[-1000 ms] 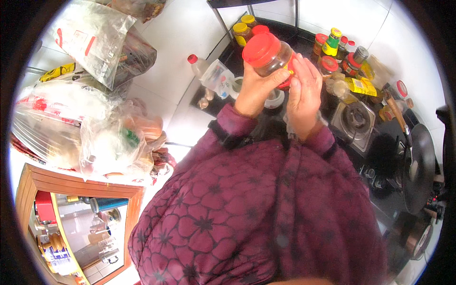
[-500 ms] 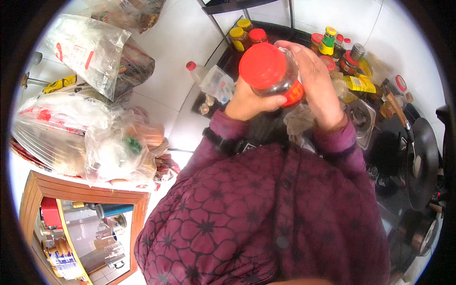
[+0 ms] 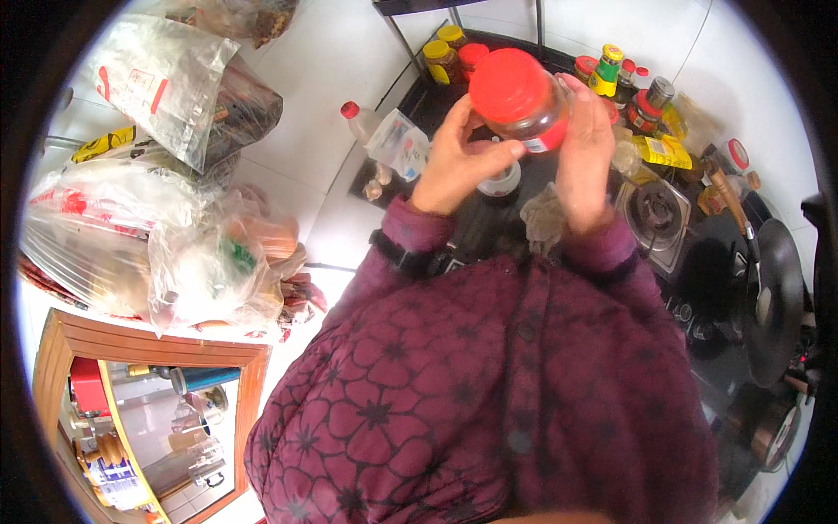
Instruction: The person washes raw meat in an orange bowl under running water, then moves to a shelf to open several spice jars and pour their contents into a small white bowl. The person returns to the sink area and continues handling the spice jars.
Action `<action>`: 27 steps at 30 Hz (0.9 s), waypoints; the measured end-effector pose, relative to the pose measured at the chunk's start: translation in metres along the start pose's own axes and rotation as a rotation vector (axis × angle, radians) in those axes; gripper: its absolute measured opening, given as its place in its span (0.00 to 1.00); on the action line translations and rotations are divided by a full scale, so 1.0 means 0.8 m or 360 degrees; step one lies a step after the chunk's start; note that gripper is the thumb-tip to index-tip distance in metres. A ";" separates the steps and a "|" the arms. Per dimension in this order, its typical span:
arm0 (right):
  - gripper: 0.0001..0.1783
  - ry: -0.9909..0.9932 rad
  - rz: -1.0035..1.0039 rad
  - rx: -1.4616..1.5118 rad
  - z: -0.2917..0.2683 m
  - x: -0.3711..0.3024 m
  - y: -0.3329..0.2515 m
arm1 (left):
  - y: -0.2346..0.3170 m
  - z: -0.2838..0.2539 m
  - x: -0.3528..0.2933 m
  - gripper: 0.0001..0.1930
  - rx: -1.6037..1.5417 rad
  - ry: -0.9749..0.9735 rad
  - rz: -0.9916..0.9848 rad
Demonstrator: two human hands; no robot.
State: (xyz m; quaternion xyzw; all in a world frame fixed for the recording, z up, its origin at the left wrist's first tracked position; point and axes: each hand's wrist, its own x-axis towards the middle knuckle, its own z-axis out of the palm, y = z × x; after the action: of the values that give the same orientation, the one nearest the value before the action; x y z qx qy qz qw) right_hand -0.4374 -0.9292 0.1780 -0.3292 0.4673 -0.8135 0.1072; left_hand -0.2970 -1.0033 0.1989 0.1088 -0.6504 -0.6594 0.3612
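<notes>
Both hands are round a clear jar (image 3: 546,122) with a big red screw lid, raised above the black hob. My left hand (image 3: 456,166) clasps its left side, the thumb lying across the front low down. Against the right side presses my right hand (image 3: 587,144), its fingers together and bent round toward the back. Whether a thin cloth or wrap lies between that palm and the glass is too blurred to make out. Below the jar, a small whitish round dish (image 3: 500,181) partly shows. A crumpled greyish rag (image 3: 543,220) lies near my right wrist.
Lidded jars (image 3: 441,63) and sauce bottles (image 3: 606,72) line the back. On the left stand a red-capped bottle (image 3: 360,120) and a white pouch (image 3: 397,147). At right are a gas burner (image 3: 655,214) and a black wok (image 3: 775,301). Plastic bags (image 3: 161,87) hang far left.
The jar has moved up and slightly right, away from me, with both hands. My right hand has shifted along its side. The whitish dish below has come into sight.
</notes>
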 end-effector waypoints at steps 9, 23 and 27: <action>0.15 -0.0160 -0.0769 -0.0484 0.021 -0.019 -0.017 | -0.005 0.009 0.001 0.38 -0.0106 0.0166 0.0182; 0.27 -0.0924 -0.0193 0.0065 -0.027 -0.027 -0.009 | -0.010 0.022 -0.008 0.35 -0.0318 0.0145 0.0166; 0.24 -0.0957 0.0412 0.0556 -0.021 -0.037 -0.005 | -0.016 0.011 -0.006 0.36 0.0082 0.0110 0.0218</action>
State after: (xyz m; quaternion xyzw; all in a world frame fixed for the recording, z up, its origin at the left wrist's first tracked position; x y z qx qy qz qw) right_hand -0.4252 -0.9017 0.1626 -0.4685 0.3069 -0.7276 0.3961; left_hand -0.3032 -0.9947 0.1865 0.0962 -0.6602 -0.6120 0.4247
